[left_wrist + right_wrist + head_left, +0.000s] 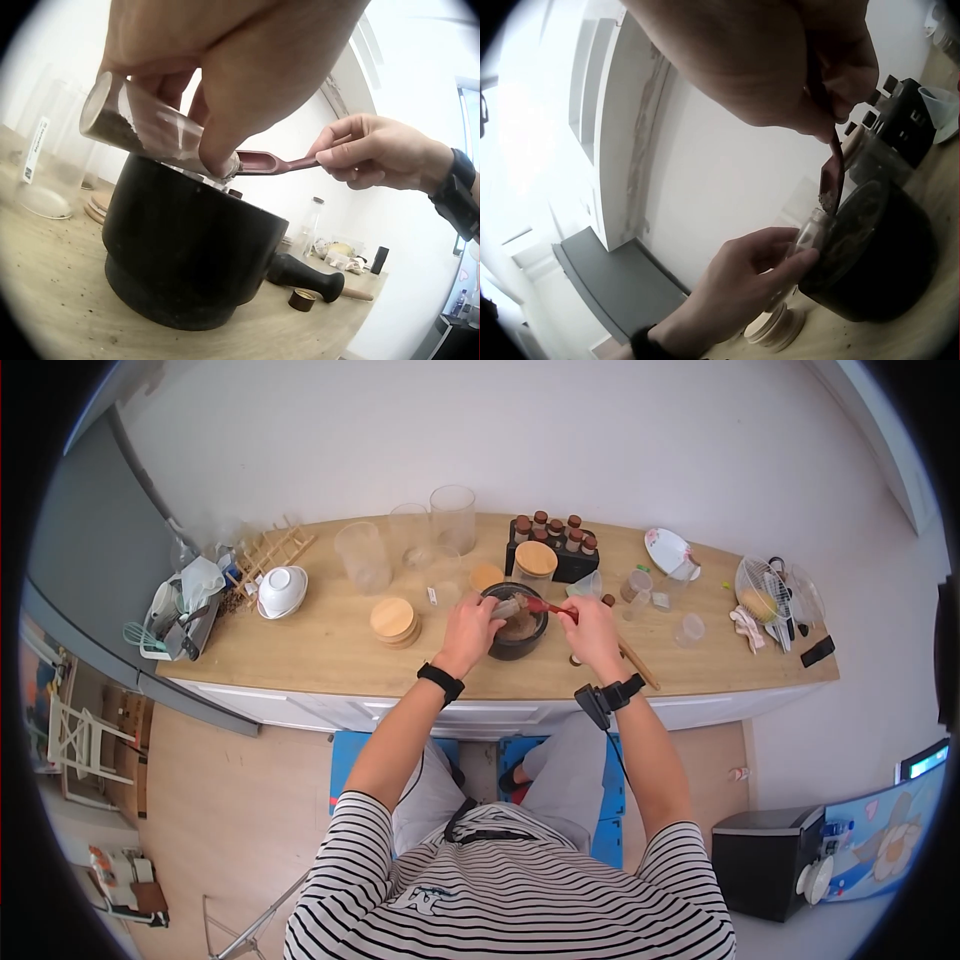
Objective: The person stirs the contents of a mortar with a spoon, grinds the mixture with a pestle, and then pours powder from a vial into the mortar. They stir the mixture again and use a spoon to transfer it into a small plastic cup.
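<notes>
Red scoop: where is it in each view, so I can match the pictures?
Head: the red scoop is slightly right of and above centre, in the right hand.
Left wrist: right of centre, just above mid-height, between the small bottle and the right hand.
Right wrist: right of centre, around mid-height, its lower end at the bottle's mouth.
Shared landmark: the dark bowl, in all three views.

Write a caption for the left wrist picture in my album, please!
Over a black bowl, the left hand holds a bottle, its mouth at the red scoop in the right hand.
</notes>
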{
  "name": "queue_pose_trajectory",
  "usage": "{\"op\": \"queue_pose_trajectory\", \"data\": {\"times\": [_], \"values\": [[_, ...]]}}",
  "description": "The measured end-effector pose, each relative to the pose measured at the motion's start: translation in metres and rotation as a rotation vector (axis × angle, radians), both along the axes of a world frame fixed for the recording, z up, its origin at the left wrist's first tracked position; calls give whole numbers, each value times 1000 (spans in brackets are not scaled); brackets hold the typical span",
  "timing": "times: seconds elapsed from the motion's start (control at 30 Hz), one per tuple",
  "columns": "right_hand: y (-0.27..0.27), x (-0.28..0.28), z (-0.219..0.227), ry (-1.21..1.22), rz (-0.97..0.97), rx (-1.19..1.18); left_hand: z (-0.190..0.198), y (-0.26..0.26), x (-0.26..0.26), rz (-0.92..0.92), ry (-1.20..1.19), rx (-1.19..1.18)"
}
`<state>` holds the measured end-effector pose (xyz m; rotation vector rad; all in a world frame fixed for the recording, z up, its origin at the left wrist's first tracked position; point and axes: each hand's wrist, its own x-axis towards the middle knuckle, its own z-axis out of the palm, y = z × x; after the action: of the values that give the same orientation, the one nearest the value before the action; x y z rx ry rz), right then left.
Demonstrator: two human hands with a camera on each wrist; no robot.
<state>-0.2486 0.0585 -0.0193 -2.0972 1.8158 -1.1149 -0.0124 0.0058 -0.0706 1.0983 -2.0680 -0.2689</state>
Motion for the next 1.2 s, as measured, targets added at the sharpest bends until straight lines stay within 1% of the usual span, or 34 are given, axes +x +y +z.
{"op": "queue_pose_trajectory", "data": {"times": [0.33,0.63,1.2], "values": [[9,14,0,57,13,-121,0,0,-3,7,14,16],[11,17,7,19,-3,-100,-3,0,-2,-1,34,6],[19,35,8,98,1,-177,-4,0,-3,16,66,-5]]}}
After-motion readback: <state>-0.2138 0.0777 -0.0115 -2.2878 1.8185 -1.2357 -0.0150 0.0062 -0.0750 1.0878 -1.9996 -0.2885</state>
